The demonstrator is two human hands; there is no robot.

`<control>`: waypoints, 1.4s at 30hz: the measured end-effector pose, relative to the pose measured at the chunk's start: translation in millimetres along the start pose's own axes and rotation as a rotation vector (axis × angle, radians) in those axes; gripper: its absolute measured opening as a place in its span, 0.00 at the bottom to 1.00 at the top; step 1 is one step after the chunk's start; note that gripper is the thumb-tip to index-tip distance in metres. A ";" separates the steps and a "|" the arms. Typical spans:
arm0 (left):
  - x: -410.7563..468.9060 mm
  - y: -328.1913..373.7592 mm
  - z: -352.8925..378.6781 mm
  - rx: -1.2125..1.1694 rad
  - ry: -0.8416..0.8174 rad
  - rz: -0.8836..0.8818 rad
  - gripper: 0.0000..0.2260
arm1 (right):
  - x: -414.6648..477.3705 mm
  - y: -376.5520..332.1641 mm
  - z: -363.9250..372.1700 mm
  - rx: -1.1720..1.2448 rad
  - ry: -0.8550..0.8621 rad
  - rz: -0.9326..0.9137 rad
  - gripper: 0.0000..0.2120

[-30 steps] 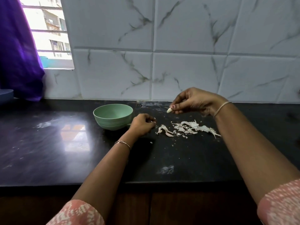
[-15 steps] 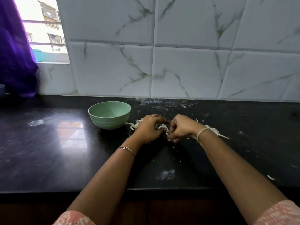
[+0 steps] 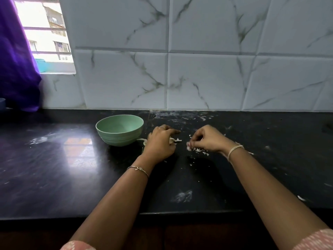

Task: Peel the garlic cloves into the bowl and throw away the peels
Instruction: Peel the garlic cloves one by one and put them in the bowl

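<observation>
Short pink sleeves (image 3: 313, 240) with a white pattern. Thin bracelet (image 3: 138, 169) on the left wrist, pale bangle (image 3: 234, 149) on the right. Ring (image 3: 161, 127) on the left hand (image 3: 160, 143).

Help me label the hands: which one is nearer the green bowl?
The left hand, wearing a ring, just beside the bowl and gripping a white garlic piece; the right hand sits farther off, pinching a peel scrap.

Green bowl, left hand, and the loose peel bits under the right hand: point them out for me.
green bowl (image 3: 119, 139), head view, on its outer wall.
left hand (image 3: 159, 142), head view, on the back of the hand.
peel bits (image 3: 198, 150), head view, on one white flake.
</observation>
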State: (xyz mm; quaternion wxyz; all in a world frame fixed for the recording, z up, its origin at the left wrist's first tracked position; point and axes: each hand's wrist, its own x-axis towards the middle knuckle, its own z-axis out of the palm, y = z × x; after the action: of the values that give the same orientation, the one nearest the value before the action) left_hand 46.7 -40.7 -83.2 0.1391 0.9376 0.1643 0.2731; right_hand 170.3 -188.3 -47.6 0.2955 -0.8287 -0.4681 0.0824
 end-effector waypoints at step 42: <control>43.5 48.8 37.9 -0.644 0.122 -0.152 0.05 | 8.3 25.4 3.1 0.696 0.249 0.179 0.08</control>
State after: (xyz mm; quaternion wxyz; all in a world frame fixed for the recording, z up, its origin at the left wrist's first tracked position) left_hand 113.9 -74.7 -76.6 0.4383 0.8123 0.1470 0.3555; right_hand 192.0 -190.1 -63.3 0.6056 -0.7201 -0.2983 0.1608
